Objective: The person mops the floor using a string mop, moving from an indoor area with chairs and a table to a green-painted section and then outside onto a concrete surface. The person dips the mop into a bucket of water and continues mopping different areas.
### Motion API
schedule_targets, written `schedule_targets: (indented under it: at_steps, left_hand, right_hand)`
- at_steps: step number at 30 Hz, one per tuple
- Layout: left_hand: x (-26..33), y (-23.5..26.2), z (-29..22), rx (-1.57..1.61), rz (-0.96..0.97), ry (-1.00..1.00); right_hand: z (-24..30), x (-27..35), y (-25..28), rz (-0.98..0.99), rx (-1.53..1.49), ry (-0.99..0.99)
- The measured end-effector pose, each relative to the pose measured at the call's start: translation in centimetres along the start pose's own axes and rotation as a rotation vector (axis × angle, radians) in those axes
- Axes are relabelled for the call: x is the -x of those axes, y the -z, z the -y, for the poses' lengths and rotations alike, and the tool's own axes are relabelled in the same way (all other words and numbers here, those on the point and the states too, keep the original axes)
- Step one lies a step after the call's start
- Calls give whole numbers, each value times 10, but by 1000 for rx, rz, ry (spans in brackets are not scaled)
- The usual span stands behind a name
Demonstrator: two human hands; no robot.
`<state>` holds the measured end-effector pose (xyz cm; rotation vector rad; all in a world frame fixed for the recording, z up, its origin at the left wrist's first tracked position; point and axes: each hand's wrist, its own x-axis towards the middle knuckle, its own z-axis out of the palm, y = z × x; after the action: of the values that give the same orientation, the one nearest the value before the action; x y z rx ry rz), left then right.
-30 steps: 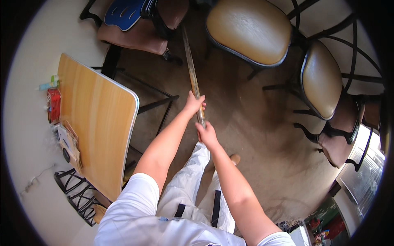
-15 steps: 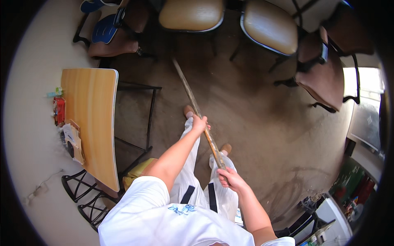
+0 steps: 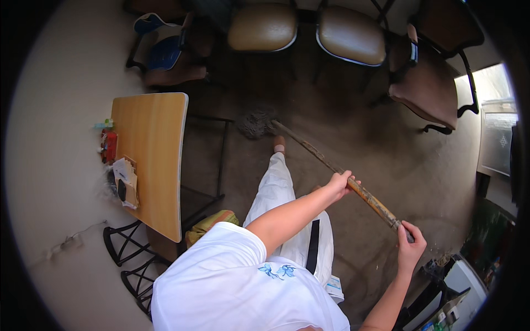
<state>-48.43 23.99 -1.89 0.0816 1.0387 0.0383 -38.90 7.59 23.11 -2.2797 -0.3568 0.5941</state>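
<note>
Stretches left arm (image 3: 292, 216) forward and across toward the right, nearly straight, with left hand (image 3: 342, 185) curled into a grip out in front. Holds right forearm (image 3: 391, 298) slanted up from the lower edge, with right hand (image 3: 412, 246) also curled, farther right and lower.

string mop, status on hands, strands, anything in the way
Left hand gripping string mop midway, right hand its upper end. Strands on floor. Wood-topped table, brown shoe close by.
</note>
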Motion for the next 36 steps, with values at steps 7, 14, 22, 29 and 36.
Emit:
schedule_targets:
  at_steps: [7,14,22,29,36]
  left_hand:
    - [-35,39,-109,104,-36,-118]
    - [-81,164,-299,420,-117,-343]
    - [-61,347,-466,-123,-581,-470]
    - [-63,394,-464,-388,-694,-348]
    - [-51,398,-441,-506,-851,-273]
  right_hand:
    - [14,-67,-90,137,-39,165]
    - [110,-180,-285,405,32,328]
    - [125,-123,-509,702,-64,270]
    - [73,-42,-561,904,50,-83]
    - [58,-35,-555,1117,-120,-278]
